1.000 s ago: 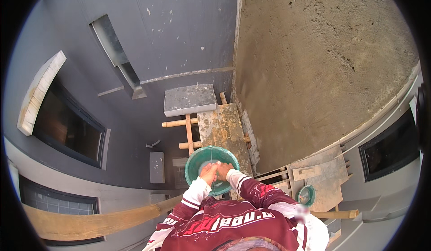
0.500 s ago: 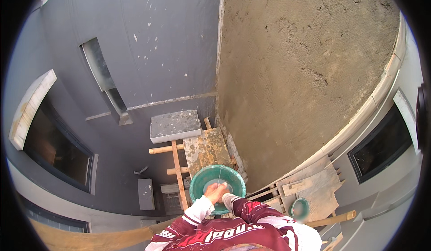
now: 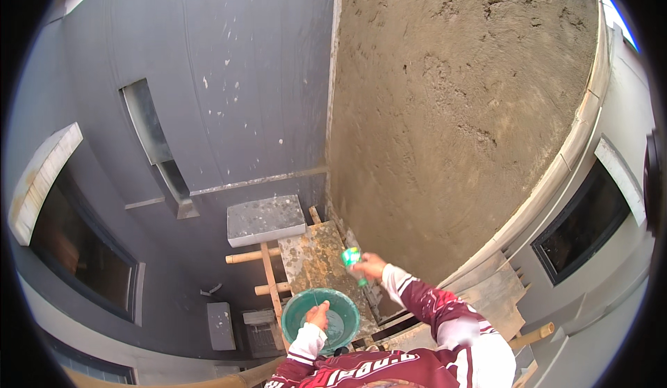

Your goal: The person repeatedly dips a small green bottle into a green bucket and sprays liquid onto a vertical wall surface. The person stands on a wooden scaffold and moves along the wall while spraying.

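Note:
My right hand is closed around a small plastic bottle with a bright green label, held above the plank near the plastered wall. Over the green basin, my left hand has its fingers curled in. A thin line shows by its fingertips, but what it grips, if anything, is hard to make out. Pale liquid seems to cover the basin's bottom. The basin stands at the near end of a mortar-stained plank, close to my body.
Freshly plastered wall rises ahead on the right; a grey wall meets it at a corner. A concrete ledge juts out beyond the plank. Bamboo poles and a wooden bar flank the plank, with a deep drop at left.
My hands were together over the basin; now my right hand has moved up and right and holds the bottle. My left hand stays over the basin. The view has shifted slightly.

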Motion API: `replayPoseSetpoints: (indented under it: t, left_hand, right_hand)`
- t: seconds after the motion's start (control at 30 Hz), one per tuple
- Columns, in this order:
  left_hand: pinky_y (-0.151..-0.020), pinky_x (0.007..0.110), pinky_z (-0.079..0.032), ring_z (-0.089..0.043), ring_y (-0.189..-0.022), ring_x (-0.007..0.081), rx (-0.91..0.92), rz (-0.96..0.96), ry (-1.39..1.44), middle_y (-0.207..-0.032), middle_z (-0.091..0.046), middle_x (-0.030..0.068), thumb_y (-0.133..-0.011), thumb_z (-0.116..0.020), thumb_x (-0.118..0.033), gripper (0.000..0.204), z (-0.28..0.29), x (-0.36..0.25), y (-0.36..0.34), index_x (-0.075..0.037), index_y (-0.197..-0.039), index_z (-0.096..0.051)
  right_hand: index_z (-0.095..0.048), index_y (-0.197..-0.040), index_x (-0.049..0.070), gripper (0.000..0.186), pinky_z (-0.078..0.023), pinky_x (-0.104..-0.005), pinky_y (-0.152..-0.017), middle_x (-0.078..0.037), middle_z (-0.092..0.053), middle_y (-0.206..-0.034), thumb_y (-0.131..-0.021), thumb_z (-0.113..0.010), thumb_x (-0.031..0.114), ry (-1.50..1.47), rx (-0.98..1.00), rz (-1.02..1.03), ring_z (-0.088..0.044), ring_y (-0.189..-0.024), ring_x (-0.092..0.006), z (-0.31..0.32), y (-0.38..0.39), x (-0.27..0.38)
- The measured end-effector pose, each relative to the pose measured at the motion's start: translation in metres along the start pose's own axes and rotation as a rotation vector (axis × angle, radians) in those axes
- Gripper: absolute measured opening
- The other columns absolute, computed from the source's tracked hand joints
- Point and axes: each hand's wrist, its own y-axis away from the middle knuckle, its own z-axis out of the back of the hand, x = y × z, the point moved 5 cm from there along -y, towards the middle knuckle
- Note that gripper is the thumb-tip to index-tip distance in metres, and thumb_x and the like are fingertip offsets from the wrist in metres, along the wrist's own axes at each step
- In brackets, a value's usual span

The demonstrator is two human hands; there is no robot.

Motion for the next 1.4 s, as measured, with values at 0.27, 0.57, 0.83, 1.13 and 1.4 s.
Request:
replayPoseSetpoints:
  t: [0.27,0.57,0.83,1.13,1.4]
  left_hand:
    - [-0.038,0.026,-0.033,-0.042,-0.046,0.0115,-0.040,-0.094,0.101,-0.061,-0.040,-0.0008,-0.078,-0.067,-0.039,0.034,0.022,-0.015,-0.003,-0.009,-0.085,-0.053]
    - [-0.039,0.027,-0.032,-0.041,-0.045,0.0117,0.001,-0.094,0.190,-0.059,-0.039,-0.0011,-0.081,-0.065,-0.035,0.030,0.026,-0.035,0.010,-0.009,-0.082,-0.051]
    - [-0.045,0.023,-0.032,-0.038,-0.052,0.0072,0.186,-0.067,0.068,-0.066,-0.039,-0.0036,-0.084,-0.063,-0.036,0.028,-0.016,-0.058,0.039,-0.010,-0.085,-0.052]
    - [-0.045,0.021,-0.029,-0.036,-0.053,0.0048,0.364,-0.113,-0.003,-0.070,-0.044,-0.0047,-0.083,-0.065,-0.036,0.030,-0.068,-0.081,0.077,-0.008,-0.091,-0.055]
    - [-0.043,0.023,-0.030,-0.036,-0.049,0.0076,0.275,-0.190,-0.098,-0.065,-0.047,-0.0026,-0.081,-0.066,-0.037,0.037,-0.079,-0.063,0.056,-0.005,-0.096,-0.056]
  right_hand:
    - [-0.061,-0.101,0.000,0.040,-0.046,-0.0284,-0.059,-0.005,-0.060,-0.084,-0.078,-0.068,0.033,-0.300,-0.665,0.915,-0.056,-0.066,-0.0121,0.289,0.131,0.460]
    - [-0.056,-0.113,-0.004,0.061,-0.047,-0.0335,-0.081,-0.015,-0.063,-0.100,-0.071,-0.073,0.037,0.420,0.027,0.604,-0.060,-0.093,-0.0217,0.095,0.006,0.215]
    - [-0.047,-0.125,0.006,0.064,-0.039,-0.0447,-0.094,-0.019,-0.053,-0.123,-0.070,-0.070,0.031,0.929,0.447,0.321,-0.052,-0.113,-0.0328,-0.157,0.020,-0.043]
    - [-0.034,-0.137,0.013,0.059,-0.025,-0.0518,-0.102,-0.010,-0.044,-0.135,-0.084,-0.056,0.032,1.100,0.080,0.123,-0.039,-0.127,-0.0237,-0.150,0.004,-0.112]
    - [-0.033,-0.135,0.008,0.073,-0.039,-0.0429,-0.096,-0.017,-0.049,-0.128,-0.074,-0.068,0.028,0.737,0.161,0.304,-0.049,-0.117,-0.0324,-0.145,-0.008,-0.152]
